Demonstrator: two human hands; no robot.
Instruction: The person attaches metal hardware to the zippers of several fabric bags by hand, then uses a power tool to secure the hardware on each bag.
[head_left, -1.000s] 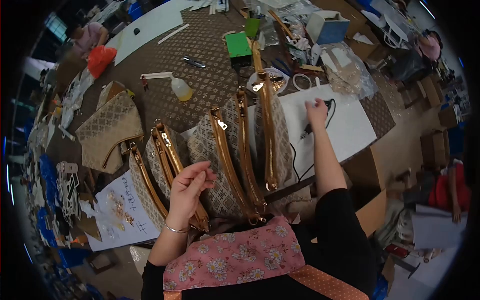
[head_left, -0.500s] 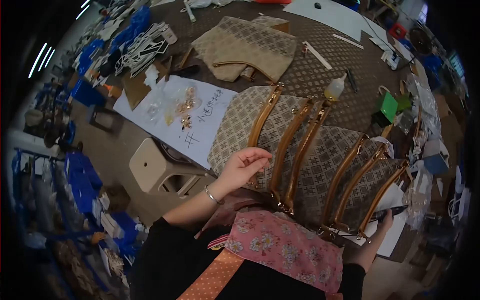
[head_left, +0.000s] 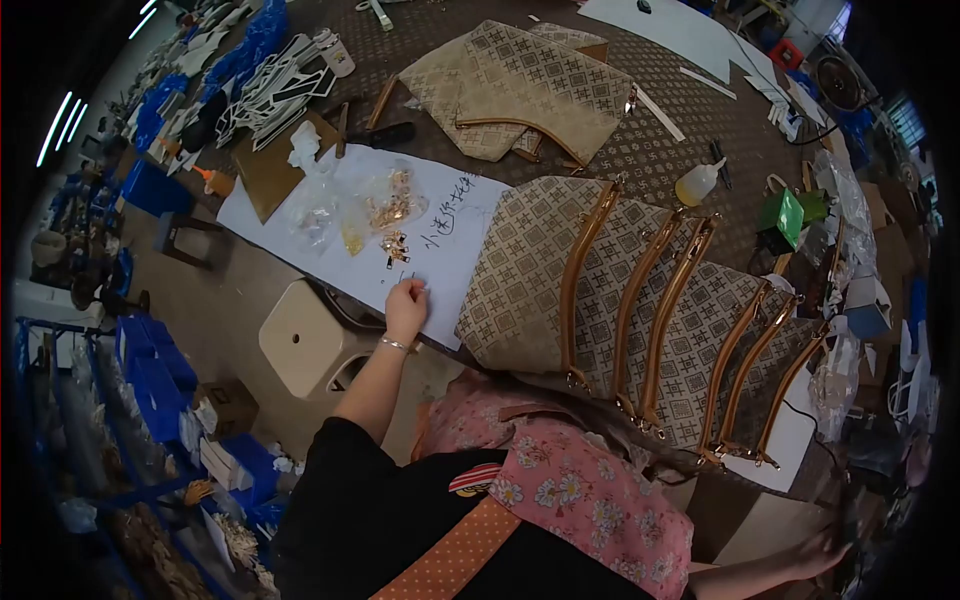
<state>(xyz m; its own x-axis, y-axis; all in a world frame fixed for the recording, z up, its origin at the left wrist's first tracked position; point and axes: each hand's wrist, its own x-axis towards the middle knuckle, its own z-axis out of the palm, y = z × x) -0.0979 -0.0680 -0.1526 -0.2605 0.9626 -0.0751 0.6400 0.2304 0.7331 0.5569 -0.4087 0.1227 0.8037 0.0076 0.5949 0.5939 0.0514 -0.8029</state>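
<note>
My left hand is over the white paper, fingers pressed together; anything in them is too small to make out. Just above it lie small gold metal pieces, beside a clear bag of gold parts. To the right, patterned beige fabric panels overlap in a row, with brown straps and metal clasps laid across them. My right hand is low at the far right, dim and blurred against a dark area, so its fingers and any object in them are unclear.
More patterned pieces lie at the back of the table. A yellowish bottle and a green object stand toward the right. A beige stool is beside the table at left, with blue bins farther left.
My left hand has moved off the straps, leftward onto the white paper. My right hand has gone down and right, away from the table edge where it held a dark object. The view has shifted.
</note>
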